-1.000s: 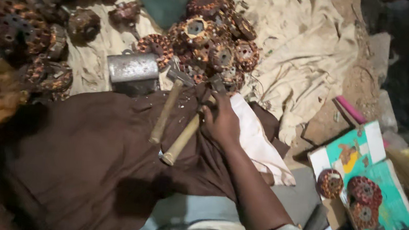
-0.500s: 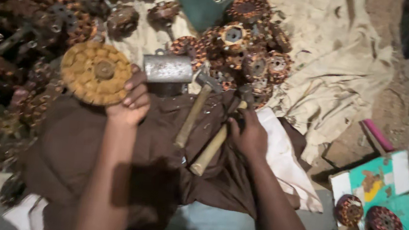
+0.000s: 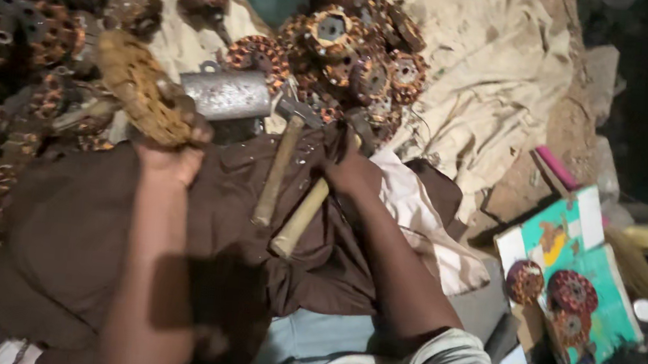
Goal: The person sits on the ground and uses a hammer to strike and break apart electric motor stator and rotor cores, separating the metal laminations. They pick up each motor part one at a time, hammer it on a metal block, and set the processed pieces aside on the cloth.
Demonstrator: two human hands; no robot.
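Already the left hand (image 3: pixel 170 157) gripped a round copper-wound disc (image 3: pixel 140 96), now tilted edge-on where half a second before it faced up. The right hand (image 3: pixel 352 173), seemingly clenched on a tool, rested just right of two hammers (image 3: pixel 278 170), handles pointing toward the person across the brown cloth (image 3: pixel 86 224).

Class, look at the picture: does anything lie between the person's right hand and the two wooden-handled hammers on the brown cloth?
Nothing visible does. The right hand rests on the brown cloth directly beside the two hammers, with no object between them.
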